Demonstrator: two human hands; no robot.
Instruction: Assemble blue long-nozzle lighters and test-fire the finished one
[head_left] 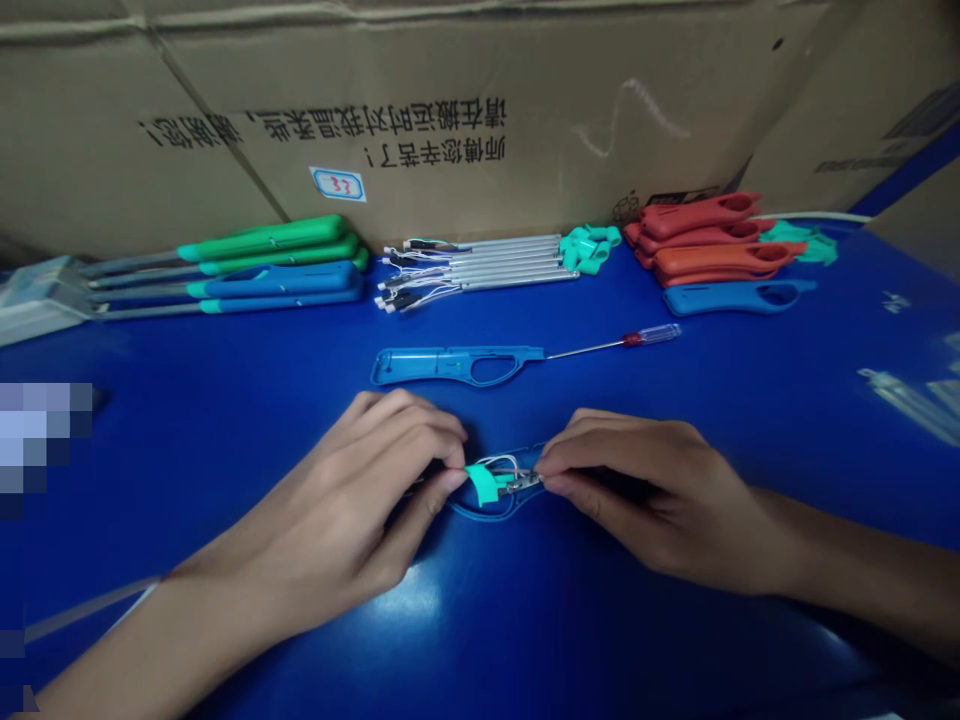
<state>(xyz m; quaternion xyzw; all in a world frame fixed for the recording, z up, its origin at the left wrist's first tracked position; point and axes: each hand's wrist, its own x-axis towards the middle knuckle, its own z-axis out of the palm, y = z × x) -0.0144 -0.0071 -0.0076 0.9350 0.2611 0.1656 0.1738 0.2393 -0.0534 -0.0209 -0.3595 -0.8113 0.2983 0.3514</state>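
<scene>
My left hand (367, 480) is closed in a pinch at the left end of a teal lighter trigger (486, 484). My right hand (660, 490) pinches the right end of a small metallic part (523, 482) that lies against the trigger. White wires (504, 460) loop just above these two pieces. Beneath them is a blue lighter handle shell (491, 517), mostly hidden by my fingers. Farther back lies another blue handle half (427, 366), open side up, with a clear-handled screwdriver (651, 336) whose shaft tip meets its right end.
At the back left, green and blue lighters (277, 235) are stacked. Silver tubes with wires (510, 262) and teal triggers (589, 248) sit mid-back. Red, orange and blue handle shells (712, 262) are piled back right. A cardboard wall (420, 60) borders the blue table. Clear packets (911, 405) lie right.
</scene>
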